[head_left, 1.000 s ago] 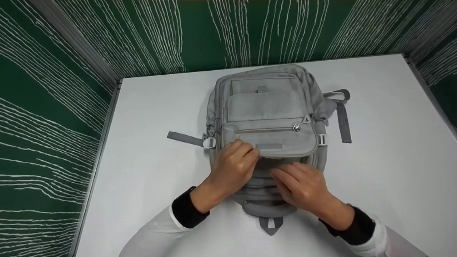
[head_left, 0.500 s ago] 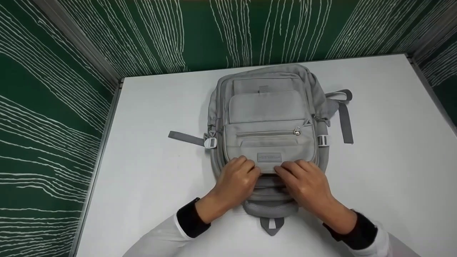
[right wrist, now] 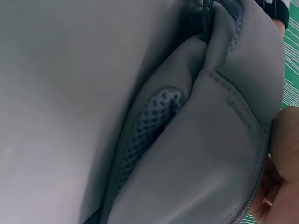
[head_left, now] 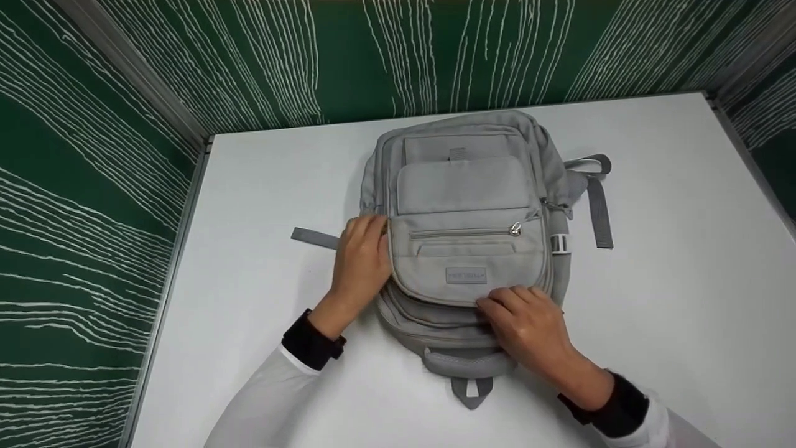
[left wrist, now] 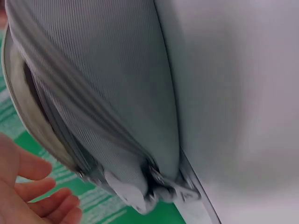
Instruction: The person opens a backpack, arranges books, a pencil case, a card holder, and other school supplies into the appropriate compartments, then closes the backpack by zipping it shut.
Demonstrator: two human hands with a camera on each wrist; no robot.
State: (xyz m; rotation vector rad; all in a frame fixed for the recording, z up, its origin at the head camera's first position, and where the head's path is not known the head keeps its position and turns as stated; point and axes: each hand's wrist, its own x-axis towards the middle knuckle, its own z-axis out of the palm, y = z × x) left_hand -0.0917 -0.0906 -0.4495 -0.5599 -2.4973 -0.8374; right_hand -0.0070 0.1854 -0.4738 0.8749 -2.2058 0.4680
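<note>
A grey backpack (head_left: 463, 186) lies on its back on the white table, its top handle (head_left: 469, 364) toward me. Its front pocket panel (head_left: 429, 280) hangs loose along the curved lower edge and bears a small label. My right hand (head_left: 528, 323) pinches that edge at the right, fingers curled. My left hand (head_left: 360, 264) is beside the panel's left edge. In the left wrist view its loosely bent fingers (left wrist: 39, 189) are near the zip's end, apart from the bag. The right wrist view shows the bag's side, partly hiding the right hand (right wrist: 285, 172).
A grey strap (head_left: 314, 238) sticks out left of the bag, and another strap (head_left: 599, 211) lies to its right. A metal zip pull (head_left: 515, 229) sits on the front pocket. Green walls with white lines border the white table (head_left: 261, 186).
The front panel, lifted and folded back earlier, has come down toward me. My left hand has let go of its lower edge and moved left and away from me along the bag's side.
</note>
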